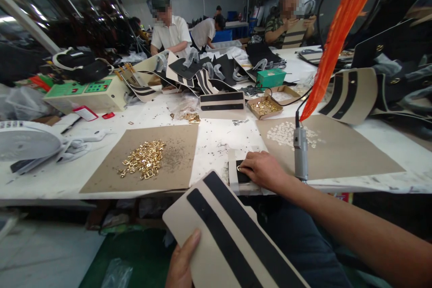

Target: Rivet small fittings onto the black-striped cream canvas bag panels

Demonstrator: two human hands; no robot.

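My left hand (184, 261) grips the lower left edge of a beige panel (195, 229) with two black stripes, thumb on top. The panel is tilted in front of the table edge, and its lower end runs out of view. My right hand (263, 168) is at the table's front edge, fingers closed in a pinch at a small gold metal fitting (239, 168). Under those fingertips lies a small black pad (232, 173), with clear tape beside it. The fingers partly hide both fitting and pad.
Gold fittings (145, 159) are heaped on a brown sheet (184, 144) at left. Clear discs (286, 134) lie on another brown sheet (354, 148). A grey electric screwdriver (300, 153) hangs by an orange wrap (337, 45). Striped panels and co-workers (172, 31) are beyond.
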